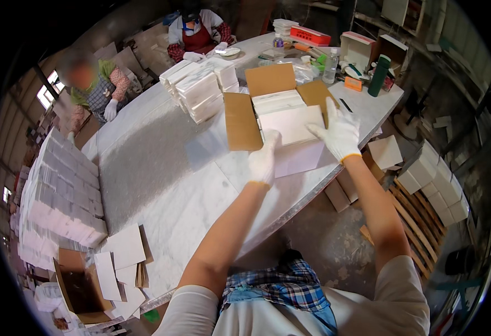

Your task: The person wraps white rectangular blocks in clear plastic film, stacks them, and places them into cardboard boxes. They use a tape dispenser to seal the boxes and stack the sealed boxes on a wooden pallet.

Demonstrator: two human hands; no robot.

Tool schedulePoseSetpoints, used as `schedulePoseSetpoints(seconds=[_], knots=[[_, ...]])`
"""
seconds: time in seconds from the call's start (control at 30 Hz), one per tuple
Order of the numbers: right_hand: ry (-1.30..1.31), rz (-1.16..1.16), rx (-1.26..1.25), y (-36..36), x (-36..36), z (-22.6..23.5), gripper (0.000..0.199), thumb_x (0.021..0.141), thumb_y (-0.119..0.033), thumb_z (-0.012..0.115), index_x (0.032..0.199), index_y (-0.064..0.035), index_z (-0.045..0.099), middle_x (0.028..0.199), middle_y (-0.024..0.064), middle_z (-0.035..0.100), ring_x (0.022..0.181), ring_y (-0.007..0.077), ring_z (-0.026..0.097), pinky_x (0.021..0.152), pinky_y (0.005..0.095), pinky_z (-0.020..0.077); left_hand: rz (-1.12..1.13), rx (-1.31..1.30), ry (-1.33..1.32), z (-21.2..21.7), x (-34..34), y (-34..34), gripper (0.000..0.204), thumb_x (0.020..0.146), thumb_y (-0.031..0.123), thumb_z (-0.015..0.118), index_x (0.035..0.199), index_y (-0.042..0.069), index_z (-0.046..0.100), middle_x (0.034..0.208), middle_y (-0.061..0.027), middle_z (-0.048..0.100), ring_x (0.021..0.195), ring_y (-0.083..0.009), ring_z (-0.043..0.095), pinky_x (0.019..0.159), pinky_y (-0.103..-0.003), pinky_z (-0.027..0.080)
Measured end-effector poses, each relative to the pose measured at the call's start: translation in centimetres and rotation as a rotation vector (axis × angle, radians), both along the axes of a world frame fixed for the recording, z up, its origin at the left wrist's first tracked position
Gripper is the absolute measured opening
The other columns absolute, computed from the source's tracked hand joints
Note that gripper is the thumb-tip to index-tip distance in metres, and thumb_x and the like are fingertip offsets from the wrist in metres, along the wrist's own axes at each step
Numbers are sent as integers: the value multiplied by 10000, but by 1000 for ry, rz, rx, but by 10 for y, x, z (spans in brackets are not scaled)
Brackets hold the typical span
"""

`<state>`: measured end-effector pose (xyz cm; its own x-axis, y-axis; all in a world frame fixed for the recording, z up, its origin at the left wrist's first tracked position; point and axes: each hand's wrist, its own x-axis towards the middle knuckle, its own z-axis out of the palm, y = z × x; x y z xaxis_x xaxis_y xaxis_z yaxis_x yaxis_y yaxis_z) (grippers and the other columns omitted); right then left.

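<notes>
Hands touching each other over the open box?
Apart. The head view shows the left hand and right hand with a white panel visible between them.

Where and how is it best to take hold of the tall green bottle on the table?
Probably around the middle of the green bottle, right hand coming from the near side: its body is tall, round and upright, with an orange box close on its left.

Counter (172, 213) white, grey-veined, occupying centre. Floor (319, 238) grey, visibly patchy. Bright window (47, 92) at left. Ribbed wall (480, 64), upper right, dim.
</notes>
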<state>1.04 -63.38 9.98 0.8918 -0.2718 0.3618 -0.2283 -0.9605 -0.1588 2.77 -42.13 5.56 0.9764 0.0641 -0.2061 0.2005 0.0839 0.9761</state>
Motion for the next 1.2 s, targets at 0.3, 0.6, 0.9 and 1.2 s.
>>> schedulePoseSetpoints(seconds=[0.3, 0.6, 0.9, 1.2], knots=[[198, 68, -180, 18, 39, 13, 858, 913, -629, 588, 1581, -137, 372, 1582, 144, 446, 1481, 398, 340, 1181, 669, 189, 200, 79, 3, -8, 11, -13, 804, 766, 428, 788, 1346, -90, 582, 1239, -218, 665, 1091, -285, 624, 939, -394, 488], [-3, 212, -307, 24, 143, 34, 953, 793, -471, 766, 1588, -144, 353, 1620, 165, 372, 1512, 401, 289, 1213, 574, 229, 104, 46, -16, 2, 4, -10, 817, 805, 438, 759, 1409, -60, 522, 1218, -206, 681, 1065, -279, 649, 930, -388, 506], [14, 366, -313, 48, 203, 57, 851, 739, -374, 787, 1504, -161, 481, 1445, 160, 568, 1338, 358, 521, 1153, 538, 340, 51, 110, -21, -5, 6, -1, 720, 847, 497, 728, 1271, -73, 616, 1129, -263, 705, 1067, -370, 669, 954, -407, 496], [237, 495, -485, 29, 191, 40, 373, 835, -172, 645, 1195, -186, 740, 1119, 197, 706, 1044, 375, 693, 897, 474, 566, 51, 28, -46, -6, 7, -4, 658, 848, 434, 740, 1263, -59, 609, 1140, -234, 700, 1040, -339, 660, 938, -402, 497]])
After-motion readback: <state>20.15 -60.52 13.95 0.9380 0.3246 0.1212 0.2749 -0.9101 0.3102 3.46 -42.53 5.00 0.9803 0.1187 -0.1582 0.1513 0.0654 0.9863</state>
